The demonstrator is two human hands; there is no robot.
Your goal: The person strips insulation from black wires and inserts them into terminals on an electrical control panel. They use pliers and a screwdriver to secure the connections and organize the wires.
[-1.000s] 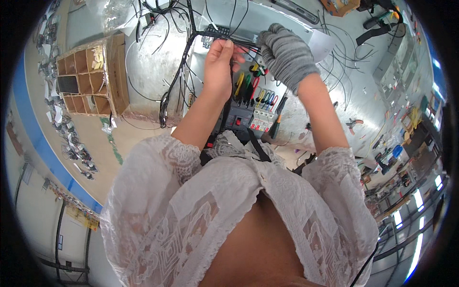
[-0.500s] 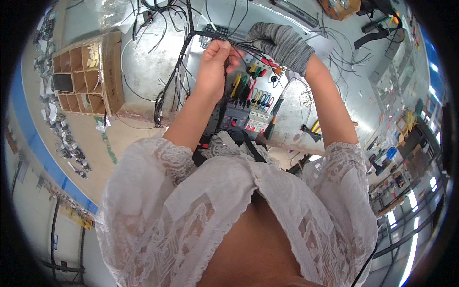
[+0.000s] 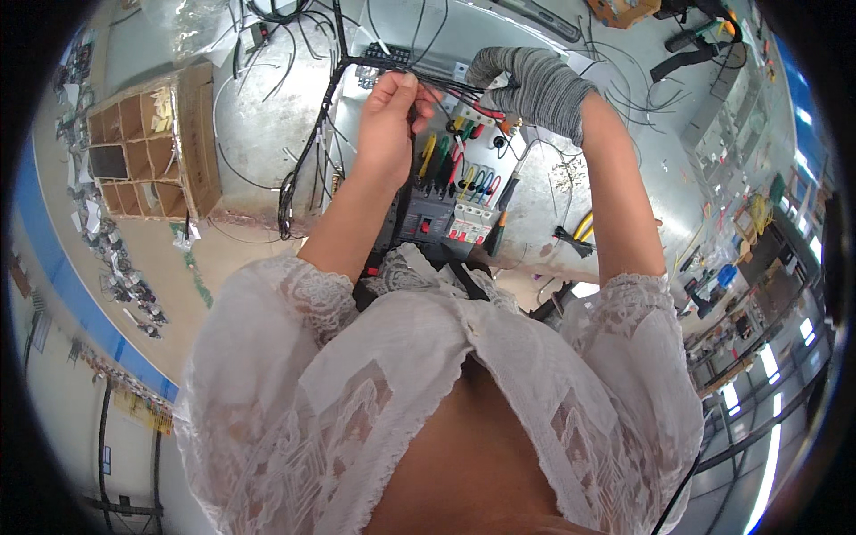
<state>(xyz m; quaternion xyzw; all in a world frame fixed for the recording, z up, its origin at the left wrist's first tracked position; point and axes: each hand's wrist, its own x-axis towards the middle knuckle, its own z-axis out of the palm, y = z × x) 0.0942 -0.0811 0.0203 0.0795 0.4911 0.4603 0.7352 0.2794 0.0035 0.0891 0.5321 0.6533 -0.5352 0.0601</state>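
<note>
My bare left hand point(image 3: 390, 111) pinches the black wire bundle point(image 3: 439, 82) between thumb and fingertips, above an electrical panel. On my right hand point(image 3: 539, 89) is a grey knitted glove; its fingers curl round the right part of the same bundle, and the fingertips are partly hidden. The bundle branches from a black wiring harness point(image 3: 332, 87) that runs down to the left. Below the hands sit a dark circuit breaker point(image 3: 426, 221) with a red switch and a row of small white breakers point(image 3: 471, 223). Yellow, green and red sleeved wires point(image 3: 437, 160) rise from the dark one.
A cardboard box with compartments point(image 3: 201, 143) stands at the left. Right of the breakers lies a screwdriver point(image 3: 501, 218), and farther right a yellow-handled tool point(image 3: 581, 230). Loose black wires point(image 3: 637, 102) spread at the upper right. Another cardboard box point(image 3: 620, 11) is at the top edge.
The whole view has shifted slightly. Both hands stay on the wire bundle, with the gloved right hand a little farther from the left one.
</note>
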